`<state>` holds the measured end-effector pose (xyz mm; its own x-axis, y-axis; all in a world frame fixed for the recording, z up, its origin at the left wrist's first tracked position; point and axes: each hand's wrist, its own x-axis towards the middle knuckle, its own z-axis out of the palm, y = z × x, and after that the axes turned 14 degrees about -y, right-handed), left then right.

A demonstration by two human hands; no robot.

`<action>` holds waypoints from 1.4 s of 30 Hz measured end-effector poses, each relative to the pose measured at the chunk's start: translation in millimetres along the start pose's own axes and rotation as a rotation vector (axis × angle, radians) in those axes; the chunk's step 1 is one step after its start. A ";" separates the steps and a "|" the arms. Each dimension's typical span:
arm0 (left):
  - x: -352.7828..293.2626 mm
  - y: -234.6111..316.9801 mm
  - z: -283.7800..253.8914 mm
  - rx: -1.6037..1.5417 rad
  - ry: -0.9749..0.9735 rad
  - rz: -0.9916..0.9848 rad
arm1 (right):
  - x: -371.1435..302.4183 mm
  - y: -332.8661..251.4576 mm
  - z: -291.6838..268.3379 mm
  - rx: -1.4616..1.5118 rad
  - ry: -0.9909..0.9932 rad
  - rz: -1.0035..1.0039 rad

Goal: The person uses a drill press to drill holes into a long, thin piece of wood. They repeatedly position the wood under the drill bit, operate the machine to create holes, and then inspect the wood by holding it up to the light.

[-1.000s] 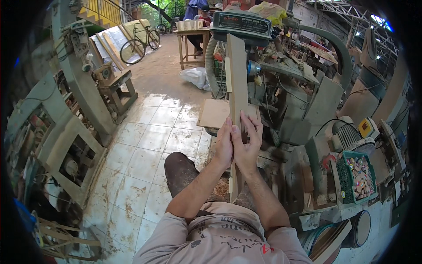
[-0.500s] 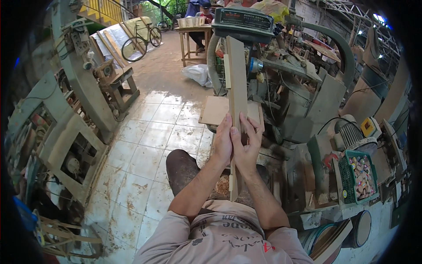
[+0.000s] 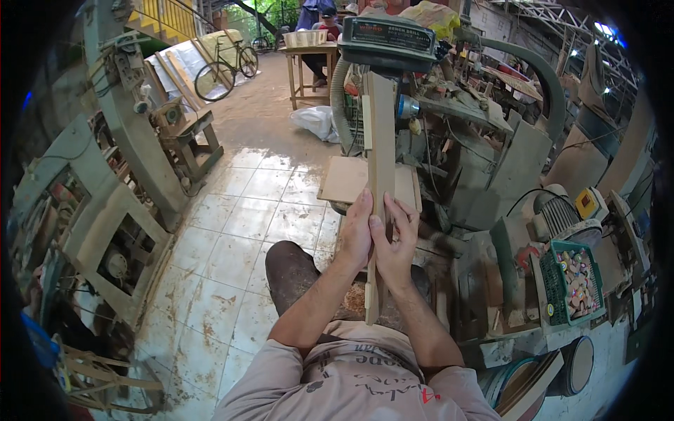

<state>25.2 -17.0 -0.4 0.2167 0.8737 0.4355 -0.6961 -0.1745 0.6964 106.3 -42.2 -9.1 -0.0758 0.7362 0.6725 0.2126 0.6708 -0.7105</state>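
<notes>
Both of my hands hold a long, narrow wooden piece (image 3: pixel 383 133) that runs away from my lap, its far end in front of the bench drill (image 3: pixel 388 41). Short wooden blocks stick out along its left edge near both ends. My left hand (image 3: pixel 357 228) is closed against its left side. On the right side, my right hand (image 3: pixel 397 238) grips it with the thumb across the near face and fingers bent around the edge. Beneath the piece, a flat wooden board (image 3: pixel 344 179) lies on the drill's table. The drill bit is hidden behind the held piece.
A green basket of small wooden pieces (image 3: pixel 576 282) stands at my right, near a grey motor (image 3: pixel 554 210). Machine frames (image 3: pixel 116 245) line the left. Farther off are a bicycle (image 3: pixel 226 70), a white bag (image 3: pixel 316 122) and a person (image 3: pixel 328 29) behind a wooden table (image 3: pixel 309 48).
The wooden piece and both my hands have shifted slightly down toward my body. My grip looks the same.
</notes>
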 end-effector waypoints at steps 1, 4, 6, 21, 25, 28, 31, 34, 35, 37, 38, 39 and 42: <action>-1.8 -1.2 0.0 0.035 -0.021 0.018 | -3.6 1.4 -2.0 0.001 -0.003 -0.001; -12.1 -5.4 -4.6 0.099 -0.134 0.068 | -11.9 4.4 -17.6 -0.062 -0.087 0.009; -16.7 -2.5 -11.0 0.286 -0.187 0.099 | 0.6 4.3 -38.0 -0.211 -0.115 -0.099; -61.2 -8.5 3.6 0.468 -0.331 -0.031 | 153.3 -63.4 -76.0 0.029 -0.227 -0.155; -64.6 -11.6 0.1 0.435 -0.356 -0.083 | 149.1 -54.5 -69.6 0.045 -0.109 -0.251; -65.9 -11.8 -1.0 0.448 -0.339 -0.099 | 149.1 -54.9 -66.1 0.036 -0.093 -0.260; -67.7 -13.4 -3.6 0.437 -0.323 -0.125 | 148.1 -56.7 -64.2 0.017 -0.088 -0.228; -70.1 -11.7 -3.6 0.386 -0.293 -0.152 | 147.1 -59.3 -62.9 0.008 -0.082 -0.237; -70.3 -10.1 -1.9 0.364 -0.282 -0.160 | 147.1 -59.5 -62.9 -0.019 -0.077 -0.243; -68.0 -1.3 9.3 0.588 -0.291 -0.041 | 146.5 -59.0 -64.1 -0.077 -0.063 -0.252; -66.1 2.3 14.9 0.697 -0.297 0.018 | 145.8 -58.6 -64.3 -0.111 -0.051 -0.244; -64.7 4.8 17.6 0.711 -0.274 -0.053 | 145.3 -58.3 -64.1 -0.145 -0.039 -0.235; -62.6 13.4 10.2 0.757 -0.208 -0.177 | 142.0 -66.9 -67.9 -0.232 -0.056 -0.215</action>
<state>9.3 -78.7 -12.5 0.4552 0.8280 0.3274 -0.0028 -0.3664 0.9304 147.4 11.5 148.0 -0.1948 0.5879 0.7851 0.4021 0.7780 -0.4828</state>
